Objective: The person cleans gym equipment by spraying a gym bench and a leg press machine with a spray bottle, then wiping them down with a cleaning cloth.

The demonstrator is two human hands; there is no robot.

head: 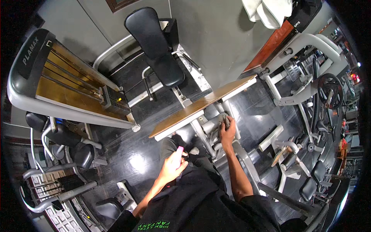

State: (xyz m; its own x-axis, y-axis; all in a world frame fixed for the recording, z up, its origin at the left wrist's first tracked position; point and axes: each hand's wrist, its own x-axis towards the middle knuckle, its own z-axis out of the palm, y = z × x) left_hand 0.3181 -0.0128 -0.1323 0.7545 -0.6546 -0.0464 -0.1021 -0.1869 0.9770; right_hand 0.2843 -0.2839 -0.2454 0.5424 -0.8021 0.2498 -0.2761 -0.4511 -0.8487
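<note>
My left hand [174, 168] is closed around a small pale object with a pink end [180, 149], held in front of my black shirt. Glare hides its exact kind, though it could be a small bottle. My right hand [227, 130] presses a dark grey cloth [227, 119] against the end of a thick grey metal tube [214, 123] on an exercise machine. Just beyond both hands runs a long brown board [203, 104] with a white frame edge, slanting up to the right.
A weight-stack machine [113, 101] and its black padded seat [149, 34] stand beyond the board. More gym machines [301, 87] fill the right side. A padded machine [66, 136] is at left. White cloth [268, 11] hangs on the grey wall. The dark floor [127, 156] is shiny.
</note>
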